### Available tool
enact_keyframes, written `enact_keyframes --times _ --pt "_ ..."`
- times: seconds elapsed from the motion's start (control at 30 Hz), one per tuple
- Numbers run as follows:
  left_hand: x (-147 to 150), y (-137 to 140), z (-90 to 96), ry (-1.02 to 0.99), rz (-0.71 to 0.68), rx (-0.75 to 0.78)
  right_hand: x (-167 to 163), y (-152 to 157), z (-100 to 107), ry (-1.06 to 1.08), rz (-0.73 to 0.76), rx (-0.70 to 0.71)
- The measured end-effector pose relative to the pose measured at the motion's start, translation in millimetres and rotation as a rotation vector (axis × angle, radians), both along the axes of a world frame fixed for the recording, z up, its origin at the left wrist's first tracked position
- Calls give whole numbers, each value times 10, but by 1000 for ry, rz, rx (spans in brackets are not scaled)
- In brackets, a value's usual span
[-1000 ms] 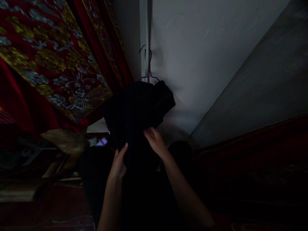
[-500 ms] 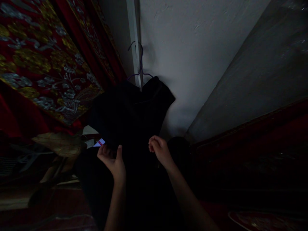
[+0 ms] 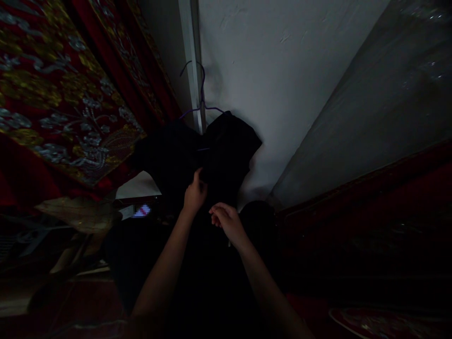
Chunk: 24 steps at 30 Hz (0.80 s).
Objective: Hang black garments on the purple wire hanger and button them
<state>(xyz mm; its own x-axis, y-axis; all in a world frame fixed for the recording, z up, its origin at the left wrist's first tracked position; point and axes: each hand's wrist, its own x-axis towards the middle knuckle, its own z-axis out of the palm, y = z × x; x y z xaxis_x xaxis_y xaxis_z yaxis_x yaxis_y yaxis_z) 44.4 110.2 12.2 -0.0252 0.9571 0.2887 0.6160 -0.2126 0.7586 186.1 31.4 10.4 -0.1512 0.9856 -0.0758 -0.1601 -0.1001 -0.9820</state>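
Observation:
A black garment (image 3: 226,146) hangs on a thin purple hanger (image 3: 202,96) hooked over a white vertical strip on the wall. My left hand (image 3: 195,193) is raised against the garment's front, fingers closed on the dark cloth near its middle. My right hand (image 3: 226,221) sits just below and to the right, fingers curled and touching the same cloth. The lower part of the garment is lost in shadow between my forearms.
A red curtain (image 3: 63,99) with gold and silver embroidery hangs at the left. The white wall (image 3: 275,70) is behind the garment, a grey slanted surface (image 3: 370,122) to the right. Dim clutter, including a tan object (image 3: 77,214), lies at lower left.
My left hand has risen from lower left, where it was open, up onto the garment's front. My right hand has stayed nearly in place. The view has shifted slightly left.

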Motion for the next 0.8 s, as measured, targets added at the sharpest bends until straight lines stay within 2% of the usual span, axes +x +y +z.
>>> enact_keyframes --times 0.07,0.17,0.37,0.53,0.8 --pt "-21 126 -46 94 63 -45 19 7 2 -2 -7 4" --pt "-55 152 -122 129 120 -23 28 12 -33 -17 1 -19" --pt "-27 -116 -250 33 46 104 22 40 -113 -5 8 -24" --pt "75 -353 -326 -75 60 193 50 53 -144 -7 1 -27" --pt "97 -404 -322 -177 37 231 64 61 -196 -34 -21 -45"
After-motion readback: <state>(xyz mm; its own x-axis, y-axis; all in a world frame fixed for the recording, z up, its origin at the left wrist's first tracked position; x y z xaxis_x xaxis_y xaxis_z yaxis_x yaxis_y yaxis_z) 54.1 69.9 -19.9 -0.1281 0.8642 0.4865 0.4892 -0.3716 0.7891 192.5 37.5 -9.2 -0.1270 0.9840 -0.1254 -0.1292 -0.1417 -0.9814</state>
